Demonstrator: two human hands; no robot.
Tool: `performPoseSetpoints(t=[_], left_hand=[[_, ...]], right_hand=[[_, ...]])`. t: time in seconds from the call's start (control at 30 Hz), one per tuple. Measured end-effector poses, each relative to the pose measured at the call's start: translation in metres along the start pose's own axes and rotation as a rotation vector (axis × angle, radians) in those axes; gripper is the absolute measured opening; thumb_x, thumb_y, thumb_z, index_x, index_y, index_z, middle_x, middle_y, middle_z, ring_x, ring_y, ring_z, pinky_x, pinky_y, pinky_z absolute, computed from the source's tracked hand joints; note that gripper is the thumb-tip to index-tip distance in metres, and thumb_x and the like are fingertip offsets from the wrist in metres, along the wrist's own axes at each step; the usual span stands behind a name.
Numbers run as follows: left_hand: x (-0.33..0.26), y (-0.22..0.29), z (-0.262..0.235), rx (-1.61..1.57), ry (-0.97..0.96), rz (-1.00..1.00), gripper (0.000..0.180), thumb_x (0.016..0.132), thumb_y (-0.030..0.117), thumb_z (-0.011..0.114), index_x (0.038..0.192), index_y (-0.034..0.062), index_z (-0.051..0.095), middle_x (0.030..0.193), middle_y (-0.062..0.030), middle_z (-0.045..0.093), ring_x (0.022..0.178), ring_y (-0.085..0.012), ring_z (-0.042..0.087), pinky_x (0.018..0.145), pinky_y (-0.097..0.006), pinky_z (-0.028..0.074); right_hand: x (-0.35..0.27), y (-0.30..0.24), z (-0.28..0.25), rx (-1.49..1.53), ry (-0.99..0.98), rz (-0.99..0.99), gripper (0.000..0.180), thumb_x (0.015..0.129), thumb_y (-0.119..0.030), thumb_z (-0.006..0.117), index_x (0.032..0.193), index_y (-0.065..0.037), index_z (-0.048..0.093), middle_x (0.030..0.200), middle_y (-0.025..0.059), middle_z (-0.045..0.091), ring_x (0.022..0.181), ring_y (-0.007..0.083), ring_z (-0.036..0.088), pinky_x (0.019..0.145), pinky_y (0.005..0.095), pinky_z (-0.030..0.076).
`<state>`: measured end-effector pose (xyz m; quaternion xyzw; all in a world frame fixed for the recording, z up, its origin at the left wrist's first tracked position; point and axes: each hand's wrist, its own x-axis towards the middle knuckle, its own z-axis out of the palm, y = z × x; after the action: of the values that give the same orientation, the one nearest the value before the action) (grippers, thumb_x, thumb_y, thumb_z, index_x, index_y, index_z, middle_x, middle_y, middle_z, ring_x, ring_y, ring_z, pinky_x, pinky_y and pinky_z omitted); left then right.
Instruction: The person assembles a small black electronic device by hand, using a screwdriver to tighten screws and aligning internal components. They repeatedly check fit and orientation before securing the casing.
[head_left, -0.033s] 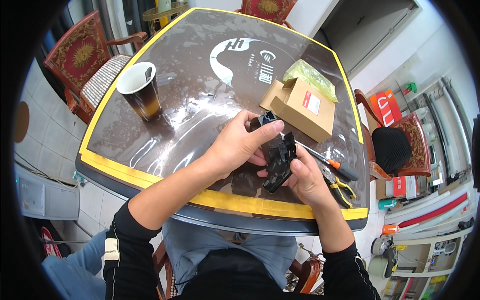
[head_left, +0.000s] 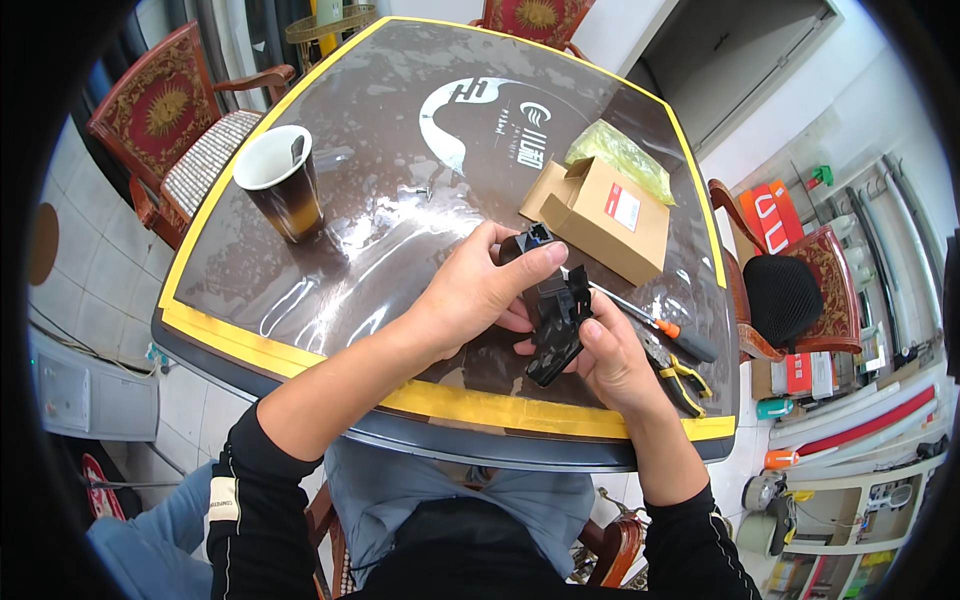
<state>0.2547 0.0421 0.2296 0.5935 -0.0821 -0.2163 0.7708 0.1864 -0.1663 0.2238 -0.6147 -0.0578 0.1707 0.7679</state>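
Note:
Both of my hands hold a black plastic part (head_left: 556,325) over the near side of the table. An open connector socket (head_left: 537,237) shows at its upper end, and a clip-like piece sticks out on its right. My left hand (head_left: 478,285) grips the upper end, thumb laid across the top and fingers behind. Lower down, my right hand (head_left: 612,362) pinches the part's right side between thumb and fingers. Some fingertips are hidden behind the part. A screwdriver (head_left: 690,340) with a black and orange handle and pliers (head_left: 680,378) with yellow and black grips lie beside my right hand.
An open cardboard box (head_left: 610,215) lies beyond my hands, with yellowish plastic wrap (head_left: 625,158) behind it. A paper cup (head_left: 280,185) with something dark inside stands at the left. A small metal piece (head_left: 415,190) lies mid-table. Yellow tape (head_left: 500,408) borders the table; chairs surround it.

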Motion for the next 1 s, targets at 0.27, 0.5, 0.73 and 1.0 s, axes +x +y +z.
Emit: performPoseSetpoints(t=[0.27,0.5,0.73,1.0], left_hand=[[-0.003,0.001,0.004,0.041,0.025,0.028,0.06,0.097,0.042,0.077,0.13,-0.0014,0.05,0.106,-0.0106,0.058,0.083,-0.0143,0.068,0.066,-0.028,0.064],[-0.003,0.0,0.004,0.091,-0.024,0.073,0.079,0.091,0.044,0.083,0.138,-0.0072,0.045,0.116,-0.0161,0.058,0.093,-0.0175,0.069,0.068,-0.03,0.065],[-0.004,-0.005,0.003,0.156,-0.033,0.15,0.079,0.092,0.04,0.083,0.143,-0.005,0.044,0.122,-0.0165,0.056,0.095,-0.0186,0.069,0.07,-0.031,0.065],[-0.004,-0.007,-0.003,0.265,-0.089,0.277,0.068,0.09,0.016,0.08,0.148,0.0027,0.046,0.132,-0.0121,0.054,0.106,-0.0162,0.065,0.089,-0.031,0.057]], right_hand=[[0.001,0.004,-0.005,0.057,-0.012,0.004,0.05,0.101,-0.041,0.073,0.121,-0.002,0.048,0.121,0.0141,0.062,0.112,0.0258,0.071,0.089,0.0431,0.065],[0.001,0.006,-0.005,-0.042,0.022,0.027,0.083,0.09,-0.056,0.08,0.142,-0.001,0.046,0.127,0.0143,0.066,0.112,0.0239,0.073,0.09,0.0356,0.063],[-0.002,0.003,-0.009,-0.035,-0.031,0.003,0.043,0.098,-0.029,0.077,0.12,-0.007,0.047,0.119,0.0095,0.062,0.11,0.0207,0.067,0.088,0.0375,0.06],[-0.003,0.011,-0.009,-0.176,0.046,-0.177,0.054,0.09,-0.023,0.084,0.124,-0.005,0.047,0.12,0.0072,0.056,0.105,0.0173,0.062,0.085,0.0322,0.057]])
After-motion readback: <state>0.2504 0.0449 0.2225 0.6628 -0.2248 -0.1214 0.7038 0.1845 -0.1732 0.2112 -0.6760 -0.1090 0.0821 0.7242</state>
